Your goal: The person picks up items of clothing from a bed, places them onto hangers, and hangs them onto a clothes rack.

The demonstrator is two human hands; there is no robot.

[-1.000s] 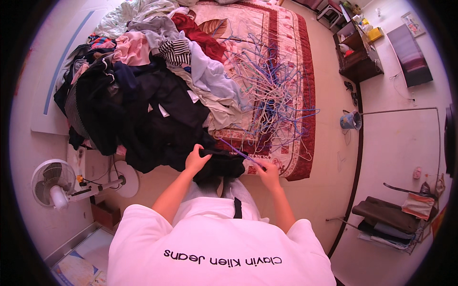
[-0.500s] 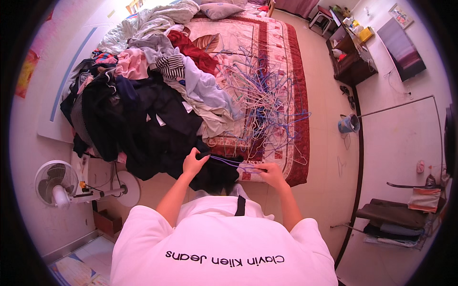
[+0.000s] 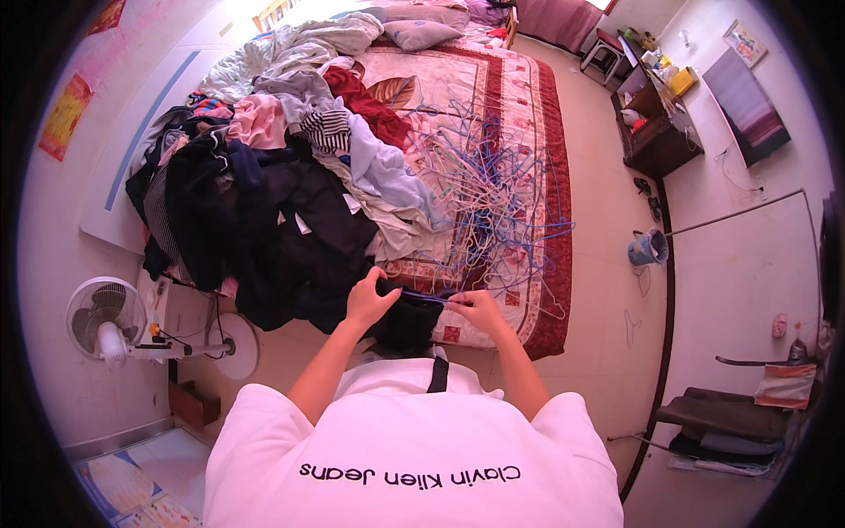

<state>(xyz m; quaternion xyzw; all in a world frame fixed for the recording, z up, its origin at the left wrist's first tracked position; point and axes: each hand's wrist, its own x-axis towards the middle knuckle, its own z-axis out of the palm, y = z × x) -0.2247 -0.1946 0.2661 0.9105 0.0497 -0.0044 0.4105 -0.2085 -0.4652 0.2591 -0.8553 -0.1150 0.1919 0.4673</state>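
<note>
left hand pinches black garment | right hand pinches purple hanger, seating unclear | unhung: clothes heap; unused: loose hangers

Bright, diffuse indoor light, pinkish cast throughout. Glare washes out upper left beyond pale green fabric; small bright patch beside curtain, top right. Black clothes swallow fold detail; white T-shirt softly shaded. Fisheye bends dark skirting; black vignette rounds corners. Tangled hangers reasonably crisp.
</note>
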